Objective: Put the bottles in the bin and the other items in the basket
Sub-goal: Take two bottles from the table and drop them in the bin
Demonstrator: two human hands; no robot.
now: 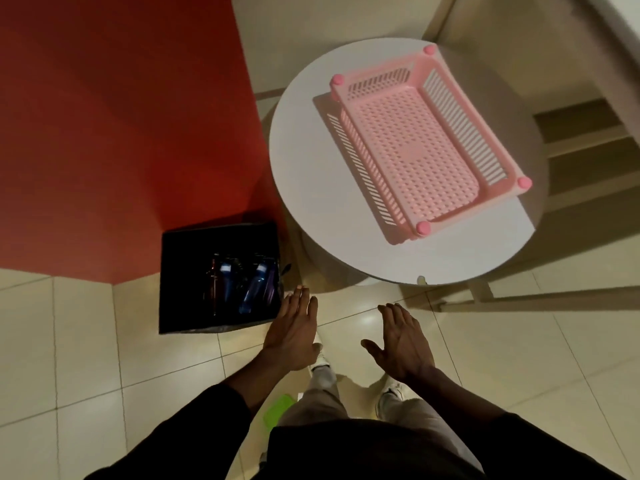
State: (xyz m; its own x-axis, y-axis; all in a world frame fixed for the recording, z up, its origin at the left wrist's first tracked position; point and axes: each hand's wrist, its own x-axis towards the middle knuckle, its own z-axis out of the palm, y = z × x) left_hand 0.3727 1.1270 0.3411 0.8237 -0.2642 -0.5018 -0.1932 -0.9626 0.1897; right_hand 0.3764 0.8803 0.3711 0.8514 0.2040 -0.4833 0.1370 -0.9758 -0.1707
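Observation:
A black square bin [180,282] stands on the floor against the red wall, with several dark and blue bottles [254,287] lying inside it. A pink perforated basket [415,147] sits on the round white table [311,188]; nothing lies in it. My left hand [294,332] hovers flat, fingers together, just right of the bin's near corner and holds nothing. My right hand [403,341] is spread open above the floor below the table's edge, also holding nothing. A green item [277,410] lies on the floor by my left leg, partly hidden.
The red wall [121,133] rises behind the bin. Steps [581,147] run to the right of the table. A small pale object [421,280] sits at the table's near edge. My feet stand on cream floor tiles [86,358].

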